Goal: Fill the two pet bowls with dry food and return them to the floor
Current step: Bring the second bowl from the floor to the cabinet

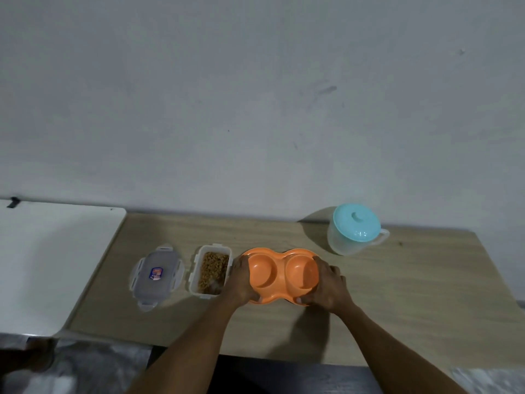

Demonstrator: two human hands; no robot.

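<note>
An orange double pet bowl (279, 273) sits on the wooden table (397, 294), both round wells empty. My left hand (240, 280) grips its left end and my right hand (329, 282) grips its right end, thumbs on the near rim. Just left of the bowl stands an open clear container of brown dry food (211, 270). Its clear clip lid (156, 275) lies flat further left.
A clear jug with a turquoise lid (353, 230) stands at the back right of the table. A white surface (51, 265) adjoins the table on the left. A grey wall runs behind. The table's near edge lies just below my forearms.
</note>
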